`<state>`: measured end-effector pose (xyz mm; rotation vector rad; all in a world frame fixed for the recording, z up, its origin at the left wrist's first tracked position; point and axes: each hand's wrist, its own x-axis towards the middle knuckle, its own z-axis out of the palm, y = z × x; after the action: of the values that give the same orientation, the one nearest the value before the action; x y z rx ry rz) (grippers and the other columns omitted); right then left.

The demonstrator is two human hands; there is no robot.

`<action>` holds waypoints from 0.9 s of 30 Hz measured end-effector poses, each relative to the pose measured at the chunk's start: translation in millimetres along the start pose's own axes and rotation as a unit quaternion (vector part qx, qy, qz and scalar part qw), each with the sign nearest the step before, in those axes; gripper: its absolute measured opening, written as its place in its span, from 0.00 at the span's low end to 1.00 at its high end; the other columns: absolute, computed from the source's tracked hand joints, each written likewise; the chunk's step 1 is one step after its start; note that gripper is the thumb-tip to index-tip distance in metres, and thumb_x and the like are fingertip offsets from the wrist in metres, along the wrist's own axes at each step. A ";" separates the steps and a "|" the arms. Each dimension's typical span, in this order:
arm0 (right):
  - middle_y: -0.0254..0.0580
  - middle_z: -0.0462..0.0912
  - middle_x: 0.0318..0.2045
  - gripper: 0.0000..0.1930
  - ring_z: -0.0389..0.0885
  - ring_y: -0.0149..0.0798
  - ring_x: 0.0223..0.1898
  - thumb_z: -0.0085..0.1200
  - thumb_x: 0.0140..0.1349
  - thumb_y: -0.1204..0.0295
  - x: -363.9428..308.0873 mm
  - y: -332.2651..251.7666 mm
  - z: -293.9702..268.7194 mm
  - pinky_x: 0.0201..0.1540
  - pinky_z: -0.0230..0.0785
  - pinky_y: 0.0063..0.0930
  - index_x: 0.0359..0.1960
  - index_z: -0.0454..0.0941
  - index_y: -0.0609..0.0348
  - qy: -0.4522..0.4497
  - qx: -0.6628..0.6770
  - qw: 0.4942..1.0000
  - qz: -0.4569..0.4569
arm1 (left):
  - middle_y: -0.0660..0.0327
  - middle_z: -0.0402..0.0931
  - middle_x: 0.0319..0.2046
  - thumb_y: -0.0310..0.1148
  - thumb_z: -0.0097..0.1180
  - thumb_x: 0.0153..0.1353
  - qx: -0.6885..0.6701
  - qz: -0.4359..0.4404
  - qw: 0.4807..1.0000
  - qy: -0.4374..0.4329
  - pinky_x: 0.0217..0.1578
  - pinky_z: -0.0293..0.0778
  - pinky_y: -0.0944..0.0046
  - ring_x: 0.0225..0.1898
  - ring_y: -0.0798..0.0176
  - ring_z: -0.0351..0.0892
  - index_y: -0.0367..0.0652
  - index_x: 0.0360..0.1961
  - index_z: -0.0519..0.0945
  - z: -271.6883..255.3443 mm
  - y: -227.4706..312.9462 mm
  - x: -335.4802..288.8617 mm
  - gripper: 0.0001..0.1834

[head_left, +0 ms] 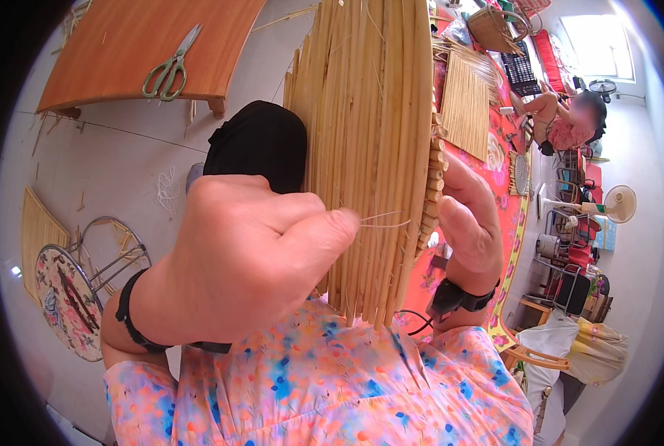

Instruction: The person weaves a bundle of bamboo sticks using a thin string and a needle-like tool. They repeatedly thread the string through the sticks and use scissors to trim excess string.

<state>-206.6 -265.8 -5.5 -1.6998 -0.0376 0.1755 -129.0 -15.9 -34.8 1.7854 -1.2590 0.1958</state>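
A panel of straw-coloured reed stalks (369, 149), bound side by side, runs away from my lap, its cut ends showing along the right edge. Over its near part my left hand (254, 253) is closed, thumb and forefinger pinching a pale thin thread (384, 221) that trails to the right across the stalks. My right hand (469, 215) is curled at the panel's right edge, thumb beside the cut ends; some of its fingers are hidden behind the panel.
Green-handled scissors (170, 76) lie on a wooden table (116, 48) at the far left. A floral-seat stool (68, 301) stands left, near tangled white thread (167, 189). Another reed panel (462, 104) lies on red floral cloth. A person (569, 123) sits beyond, near a fan (618, 204).
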 end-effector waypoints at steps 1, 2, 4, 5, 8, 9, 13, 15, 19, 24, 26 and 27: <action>0.34 0.73 0.39 0.16 0.69 0.25 0.41 0.50 0.70 0.66 0.2 0.2 -0.1 0.44 0.64 0.21 0.48 0.72 0.70 -0.001 0.002 1.000 0.001 | 0.65 0.67 0.15 0.25 0.62 0.42 0.001 0.000 1.000 -0.010 0.15 0.61 0.62 0.13 0.61 0.67 0.39 0.33 0.81 -1.9 1.3 1.1 0.13; 0.34 0.73 0.39 0.16 0.69 0.25 0.41 0.50 0.70 0.66 0.5 0.5 -0.2 0.44 0.64 0.21 0.49 0.72 0.70 -0.002 0.005 1.000 0.001 | 0.65 0.66 0.15 0.23 0.64 0.44 0.002 0.001 1.000 -0.020 0.15 0.59 0.62 0.13 0.61 0.66 0.38 0.35 0.82 -4.6 3.1 2.8 0.13; 0.34 0.73 0.39 0.16 0.69 0.25 0.41 0.50 0.70 0.66 -0.6 -0.1 1.1 0.45 0.64 0.21 0.50 0.72 0.70 0.000 0.013 1.000 0.001 | 0.65 0.67 0.15 0.20 0.66 0.46 0.011 -0.001 0.999 -0.041 0.16 0.57 0.62 0.13 0.62 0.65 0.37 0.36 0.83 -9.5 7.7 7.0 0.13; 0.34 0.74 0.40 0.16 0.69 0.25 0.42 0.50 0.70 0.67 -0.9 -0.6 1.9 0.45 0.65 0.21 0.50 0.72 0.70 0.002 0.017 1.000 0.002 | 0.65 0.68 0.15 0.20 0.65 0.47 0.020 -0.004 0.998 -0.053 0.16 0.57 0.62 0.13 0.62 0.66 0.37 0.35 0.82 -11.7 9.9 9.4 0.12; 0.33 0.74 0.40 0.17 0.70 0.25 0.43 0.50 0.70 0.67 0.0 -1.9 3.6 0.46 0.65 0.21 0.51 0.72 0.70 0.004 0.030 1.000 0.003 | 0.63 0.71 0.16 0.20 0.65 0.48 0.008 -0.019 0.998 -0.066 0.16 0.58 0.62 0.13 0.60 0.68 0.38 0.34 0.82 -11.5 8.4 11.2 0.10; 0.33 0.74 0.41 0.17 0.71 0.25 0.43 0.50 0.70 0.68 0.1 -1.4 2.4 0.46 0.65 0.22 0.51 0.72 0.70 0.000 0.033 0.999 0.003 | 0.63 0.71 0.16 0.21 0.64 0.47 -0.003 -0.024 0.998 -0.056 0.16 0.59 0.62 0.14 0.60 0.69 0.39 0.33 0.81 -9.2 7.4 10.5 0.10; 0.33 0.75 0.40 0.16 0.71 0.24 0.42 0.50 0.69 0.70 3.2 -10.1 5.0 0.44 0.66 0.21 0.52 0.71 0.70 -0.010 0.045 0.999 0.028 | 0.62 0.70 0.16 0.25 0.60 0.42 -0.035 -0.049 0.998 -0.002 0.17 0.64 0.60 0.15 0.56 0.71 0.42 0.29 0.77 7.6 5.4 2.1 0.10; 0.33 0.75 0.40 0.16 0.71 0.23 0.41 0.49 0.68 0.70 4.1 -10.8 2.8 0.42 0.65 0.20 0.52 0.71 0.70 -0.027 0.063 0.997 0.042 | 0.62 0.72 0.17 0.24 0.60 0.43 -0.039 -0.061 0.997 0.008 0.17 0.64 0.60 0.15 0.56 0.72 0.41 0.30 0.77 12.6 6.2 -1.5 0.10; 0.32 0.75 0.39 0.15 0.70 0.21 0.39 0.49 0.67 0.71 6.0 -13.5 4.3 0.39 0.64 0.18 0.50 0.71 0.70 -0.033 0.083 0.994 0.056 | 0.62 0.71 0.17 0.25 0.58 0.44 -0.032 -0.056 0.998 0.024 0.17 0.63 0.61 0.15 0.57 0.71 0.40 0.31 0.78 16.7 11.7 0.3 0.10; 0.29 0.72 0.37 0.13 0.67 0.20 0.38 0.52 0.68 0.70 6.2 -3.0 2.9 0.38 0.63 0.18 0.47 0.71 0.68 -0.023 0.086 0.996 0.033 | 0.63 0.71 0.17 0.25 0.56 0.45 0.039 -0.002 0.999 -0.011 0.17 0.63 0.61 0.16 0.58 0.71 0.40 0.33 0.80 2.5 4.7 8.2 0.11; 0.28 0.70 0.36 0.12 0.66 0.20 0.37 0.53 0.69 0.70 4.1 -0.5 3.8 0.38 0.62 0.17 0.45 0.72 0.68 -0.011 0.087 0.996 0.023 | 0.63 0.72 0.17 0.25 0.57 0.46 0.036 0.014 0.998 -0.043 0.17 0.63 0.61 0.16 0.58 0.71 0.40 0.33 0.80 -5.6 -0.6 14.9 0.11; 0.28 0.70 0.35 0.12 0.65 0.20 0.37 0.53 0.70 0.69 3.5 -0.7 4.2 0.38 0.62 0.17 0.44 0.72 0.67 -0.007 0.089 0.996 0.025 | 0.63 0.72 0.18 0.25 0.57 0.46 0.035 0.021 0.997 -0.059 0.17 0.63 0.61 0.16 0.58 0.71 0.40 0.33 0.80 -8.2 -2.0 17.2 0.11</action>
<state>-203.7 -261.1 -5.6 -1.5235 0.0100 0.2215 -116.5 -21.2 -21.3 1.8541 -1.3901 0.1627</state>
